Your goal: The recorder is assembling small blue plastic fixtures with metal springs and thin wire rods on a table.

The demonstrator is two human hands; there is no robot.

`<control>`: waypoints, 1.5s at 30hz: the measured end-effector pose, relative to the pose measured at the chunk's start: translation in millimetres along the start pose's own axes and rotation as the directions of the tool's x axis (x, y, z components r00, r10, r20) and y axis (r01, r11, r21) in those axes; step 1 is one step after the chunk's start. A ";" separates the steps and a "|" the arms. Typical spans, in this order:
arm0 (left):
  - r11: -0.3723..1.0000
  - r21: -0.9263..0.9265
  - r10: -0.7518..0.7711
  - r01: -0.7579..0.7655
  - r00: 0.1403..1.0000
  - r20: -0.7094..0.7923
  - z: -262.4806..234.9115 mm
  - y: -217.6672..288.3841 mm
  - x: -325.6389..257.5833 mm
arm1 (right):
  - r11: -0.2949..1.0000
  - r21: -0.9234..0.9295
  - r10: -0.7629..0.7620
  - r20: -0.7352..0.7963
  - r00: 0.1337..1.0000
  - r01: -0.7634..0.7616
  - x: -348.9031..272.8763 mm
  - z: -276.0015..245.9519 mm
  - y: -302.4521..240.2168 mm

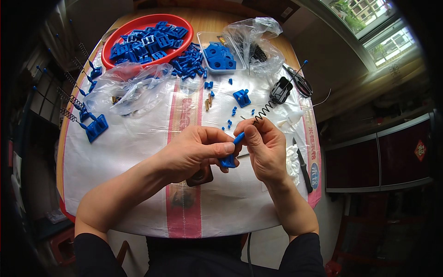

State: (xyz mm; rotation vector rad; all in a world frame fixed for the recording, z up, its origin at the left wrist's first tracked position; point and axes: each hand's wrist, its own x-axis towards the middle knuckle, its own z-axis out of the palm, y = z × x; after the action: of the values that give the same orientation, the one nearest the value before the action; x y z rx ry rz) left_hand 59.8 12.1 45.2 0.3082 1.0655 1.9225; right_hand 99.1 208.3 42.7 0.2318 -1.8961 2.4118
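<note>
My left hand (pixel 198 148) grips a blue plastic part (pixel 227 161) with a flat lower end and a narrow stem. My right hand (pixel 266 150) pinches with thumb and forefinger at the stem's upper tip, where a black coil spring (pixel 264 112) comes out. That spring runs up and right toward a black clip-like object (pixel 280 90); a thin rod with a small blue tip (pixel 305 62) rises past it. My fingers hide how the spring and stem meet. Beyond my hands lie tiny blue pieces (pixel 229 123), a blue square base (pixel 242 98) and brass-coloured pins (pixel 207 104).
A red basin (pixel 105 51) full of blue parts stands at the back left, beside a clear tub (pixel 241 68) and plastic bags (pixel 134 87). Spring-and-base assemblies (pixel 97 128) line the left edge. Scissors (pixel 302 83) and a black-handled knife (pixel 304 173) lie at right.
</note>
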 end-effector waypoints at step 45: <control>0.972 0.082 0.227 -0.221 0.971 -0.072 -7.5 21.2 -5.2 | 0.299 -0.664 -0.620 0.411 0.669 0.685 -4.8 11.4 -0.1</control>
State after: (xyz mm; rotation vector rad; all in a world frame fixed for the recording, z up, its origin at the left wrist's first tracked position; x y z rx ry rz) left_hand 46.1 -1.2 58.2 0.4099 1.1989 2.1139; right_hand 104.7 197.5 44.7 0.8430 -2.0817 0.9022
